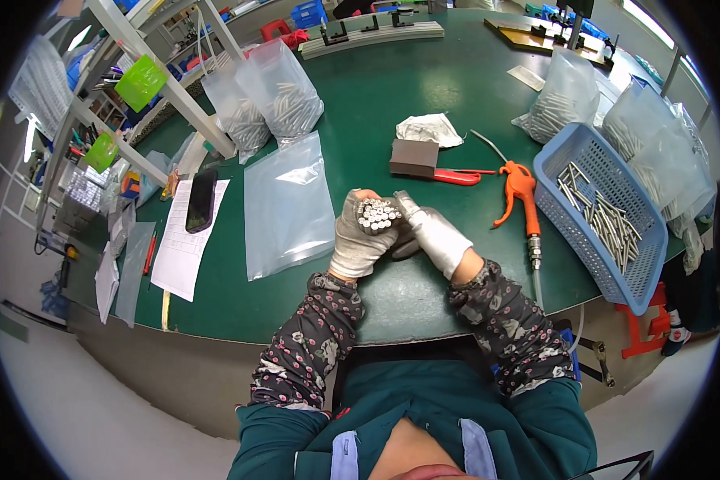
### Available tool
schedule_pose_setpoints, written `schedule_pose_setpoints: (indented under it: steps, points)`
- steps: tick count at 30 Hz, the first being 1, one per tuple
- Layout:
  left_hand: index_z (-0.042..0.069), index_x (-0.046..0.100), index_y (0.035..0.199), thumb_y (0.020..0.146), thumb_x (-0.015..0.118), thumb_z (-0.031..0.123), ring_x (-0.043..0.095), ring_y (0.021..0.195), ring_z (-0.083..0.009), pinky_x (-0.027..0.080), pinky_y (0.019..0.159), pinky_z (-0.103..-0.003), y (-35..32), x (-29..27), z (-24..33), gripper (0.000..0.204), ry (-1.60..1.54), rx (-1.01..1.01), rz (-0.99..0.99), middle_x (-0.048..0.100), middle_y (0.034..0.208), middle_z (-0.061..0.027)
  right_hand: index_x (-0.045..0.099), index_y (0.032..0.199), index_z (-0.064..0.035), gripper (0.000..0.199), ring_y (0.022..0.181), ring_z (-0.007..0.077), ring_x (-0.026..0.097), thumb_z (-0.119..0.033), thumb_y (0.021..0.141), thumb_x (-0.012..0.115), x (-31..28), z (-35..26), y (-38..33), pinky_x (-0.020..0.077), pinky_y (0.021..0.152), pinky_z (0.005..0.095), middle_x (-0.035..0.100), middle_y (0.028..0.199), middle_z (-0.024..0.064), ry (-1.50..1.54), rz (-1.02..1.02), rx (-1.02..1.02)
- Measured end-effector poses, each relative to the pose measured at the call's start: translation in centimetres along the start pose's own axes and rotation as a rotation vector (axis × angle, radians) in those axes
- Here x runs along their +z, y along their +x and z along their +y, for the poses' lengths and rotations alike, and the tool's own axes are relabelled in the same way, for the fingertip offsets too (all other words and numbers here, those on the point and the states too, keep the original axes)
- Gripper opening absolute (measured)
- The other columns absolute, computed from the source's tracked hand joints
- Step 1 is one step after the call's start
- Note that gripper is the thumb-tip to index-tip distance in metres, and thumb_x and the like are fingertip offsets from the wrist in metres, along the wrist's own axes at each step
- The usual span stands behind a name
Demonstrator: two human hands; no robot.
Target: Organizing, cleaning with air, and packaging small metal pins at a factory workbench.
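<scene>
Gloved left hand (358, 240) clamped on bundle of short silver metal rods (378, 214); gloved right hand (432, 234) curled against it, near green surface (424, 104) front edge, bare room between flat clear plastic bag (288, 204) and blue plastic basket (572, 236).

Both hands (392, 232) wear pale grey knit gloves; dark floral sleeves; teal vest with light-blue straps.

Green worktable (424, 96) with curved front edge fills the view. White metal shelf frame (156, 76) stands at left. Pale grey floor (80, 416) below. Bright windows (644, 16) top right, daylight; blue crates (308, 14) behind the table.
</scene>
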State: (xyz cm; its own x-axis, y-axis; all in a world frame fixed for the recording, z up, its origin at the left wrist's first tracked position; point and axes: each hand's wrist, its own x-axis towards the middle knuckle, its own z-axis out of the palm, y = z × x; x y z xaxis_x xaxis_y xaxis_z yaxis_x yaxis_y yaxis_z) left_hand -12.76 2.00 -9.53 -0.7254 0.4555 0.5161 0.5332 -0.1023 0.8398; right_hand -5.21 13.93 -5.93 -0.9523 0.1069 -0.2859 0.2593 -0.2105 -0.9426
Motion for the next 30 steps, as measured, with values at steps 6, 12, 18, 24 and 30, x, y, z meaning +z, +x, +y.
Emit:
schedule_pose_setpoints:
  steps: [6, 12, 18, 24, 30]
  points:
    - [0.009, 0.044, 0.097, 0.066, 0.067, -0.002, 0.056, 0.073, -0.0076, 0.047, 0.063, -0.021, 0.0, -0.2, -0.4, 0.04, -0.08, -0.102, -0.019, 0.055, 0.081, 0.0002, 0.064, 0.083, -0.0051, 0.038, 0.061, 0.0227, 0.061, -0.039, 0.085, 0.046, -1.6, -0.5, 0.1, 0.0464, 0.058, 0.0313, 0.063, 0.067, 0.0102, -0.385, 0.407, -0.329]
    - [0.009, 0.041, 0.1, 0.065, 0.069, -0.004, 0.054, 0.076, -0.0088, 0.046, 0.067, -0.021, -0.2, 0.0, -0.3, 0.046, 0.163, 0.077, -0.104, 0.05, 0.084, -0.0004, 0.061, 0.093, 0.0007, 0.026, 0.062, 0.0094, 0.053, -0.02, 0.079, 0.056, -2.2, -1.3, -0.2, 0.0436, 0.059, 0.023, 0.06, 0.078, 0.0057, -0.266, 0.079, -0.318]
    - [0.009, 0.039, 0.104, 0.062, 0.067, -0.007, 0.053, 0.084, -0.0106, 0.046, 0.073, -0.022, -0.3, 0.1, -0.5, 0.054, -0.041, 0.029, -0.157, 0.049, 0.092, -0.0029, 0.062, 0.096, 0.0017, 0.026, 0.071, 0.014, 0.058, -0.017, 0.077, 0.06, -3.1, -0.6, 0.6, 0.046, 0.068, 0.0246, 0.064, 0.083, 0.0084, -0.278, 0.028, -0.439]
    - [0.008, 0.043, 0.103, 0.06, 0.069, -0.001, 0.052, 0.081, -0.0107, 0.044, 0.074, -0.023, -0.2, -0.3, -0.2, 0.051, -0.07, -0.162, -0.22, 0.051, 0.089, -0.0012, 0.064, 0.093, -0.0009, 0.021, 0.079, 0.021, 0.063, -0.013, 0.075, 0.064, -3.7, 0.2, 1.4, 0.0482, 0.072, 0.0282, 0.065, 0.088, 0.0122, -0.382, -0.026, -0.651]
    - [0.007, 0.042, 0.107, 0.062, 0.066, -0.006, 0.055, 0.072, -0.0122, 0.046, 0.055, -0.023, 0.3, -0.5, 2.3, 0.053, -0.447, -0.5, -0.285, 0.053, 0.085, -0.0038, 0.061, 0.086, -0.0018, 0.01, 0.073, 0.0166, 0.061, -0.009, 0.083, 0.055, -2.4, 0.1, 1.0, 0.0476, 0.066, 0.0273, 0.063, 0.085, 0.009, -0.821, 0.256, -0.825]
